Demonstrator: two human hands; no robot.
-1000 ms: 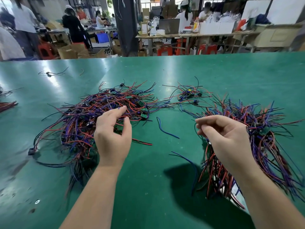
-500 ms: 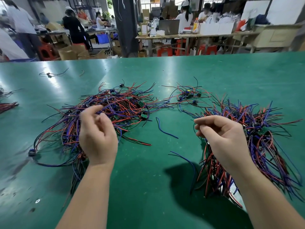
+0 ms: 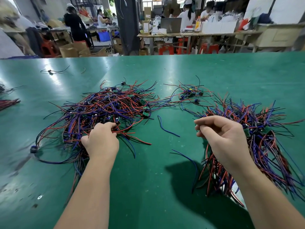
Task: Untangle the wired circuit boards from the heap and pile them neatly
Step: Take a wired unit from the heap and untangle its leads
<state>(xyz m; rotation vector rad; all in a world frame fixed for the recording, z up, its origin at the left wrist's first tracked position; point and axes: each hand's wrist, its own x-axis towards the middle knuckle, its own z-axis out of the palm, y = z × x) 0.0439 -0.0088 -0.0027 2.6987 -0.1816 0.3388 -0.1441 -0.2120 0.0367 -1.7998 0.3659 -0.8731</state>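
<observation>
A tangled heap (image 3: 105, 109) of small green circuit boards with red, blue and black wires lies on the green table (image 3: 151, 187), left of centre. My left hand (image 3: 101, 139) rests on the heap's near edge, fingers curled into the wires, pinching at red wires by a small board. To the right lies a second pile (image 3: 257, 139) of wired boards, its wires running more or less the same way. My right hand (image 3: 221, 136) hovers over that pile's left side, fingers loosely curled, thumb against forefinger; nothing visible in it.
A small cluster of wired boards (image 3: 189, 94) lies beyond the two piles. Loose blue wires (image 3: 166, 128) lie between my hands. More wire bundles (image 3: 8, 102) sit at the left edge. Beyond the table's far edge, people work at benches.
My left hand has gone down and forward from above the heap and closed its fingers into the wires. My right hand has stayed nearly where it was.
</observation>
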